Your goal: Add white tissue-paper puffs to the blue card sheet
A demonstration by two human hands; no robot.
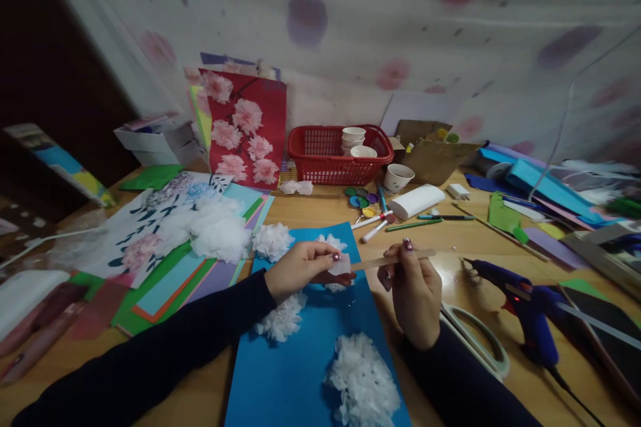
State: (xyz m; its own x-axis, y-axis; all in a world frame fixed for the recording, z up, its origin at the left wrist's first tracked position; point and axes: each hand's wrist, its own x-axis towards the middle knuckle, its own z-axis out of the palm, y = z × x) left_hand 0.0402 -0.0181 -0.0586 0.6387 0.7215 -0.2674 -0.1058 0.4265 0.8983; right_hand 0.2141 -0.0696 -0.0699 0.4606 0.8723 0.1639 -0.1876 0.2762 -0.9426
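Note:
My left hand (306, 265) pinches a small piece of white tissue paper (340, 265) above a blue sheet (295, 373). In my right hand (414, 290) is a flat wooden stick (370, 263), held between thumb and fingers, its left end at the tissue piece. White tissue flowers lie on the blue sheet: a large one (361, 380) at the lower right, one (283, 317) at the left and one (273, 241) at the upper left corner. Another flower (332, 241) at the top is partly hidden behind my left hand.
Right of my right hand lie scissors (475, 340) and a blue glue gun (523, 310). Behind stand a red basket (330, 167) with cups and a red flower picture (245, 127). White fluff (220, 230) and coloured paper (170, 287) are at the left.

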